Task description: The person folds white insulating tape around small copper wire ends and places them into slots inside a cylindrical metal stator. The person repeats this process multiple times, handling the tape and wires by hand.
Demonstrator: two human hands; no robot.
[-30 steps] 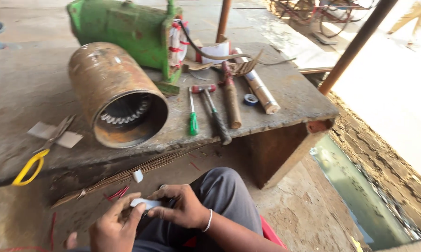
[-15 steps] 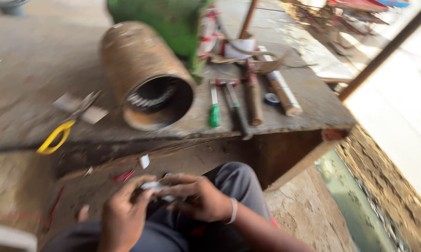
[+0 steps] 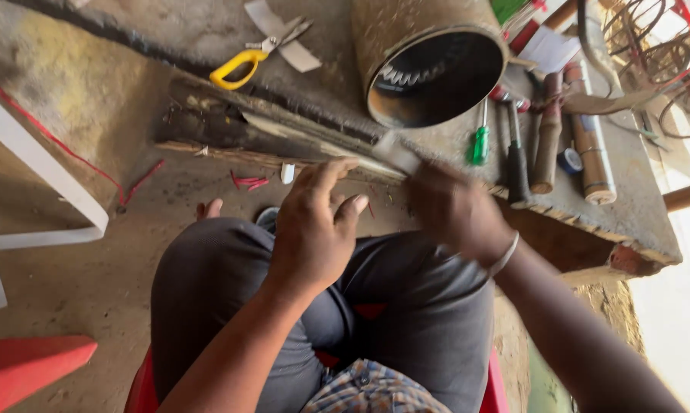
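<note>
Rusty metal cylinder [image 3: 429, 57], open-mouthed, toothed ring inside, lying at worktop [image 3: 628, 206] edge. Right hand [image 3: 456, 210], blurred, pinching pale flat strip [image 3: 397, 153]. Left hand [image 3: 314, 229] loosely open, released.

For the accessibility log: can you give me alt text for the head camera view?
A seated person's right hand, motion-blurred, lifts a small pale strip while the left hand hovers open beside it. Beyond, a low workbench holds a rusty metal cylinder on its side, a green screwdriver and yellow-handled scissors.
</note>
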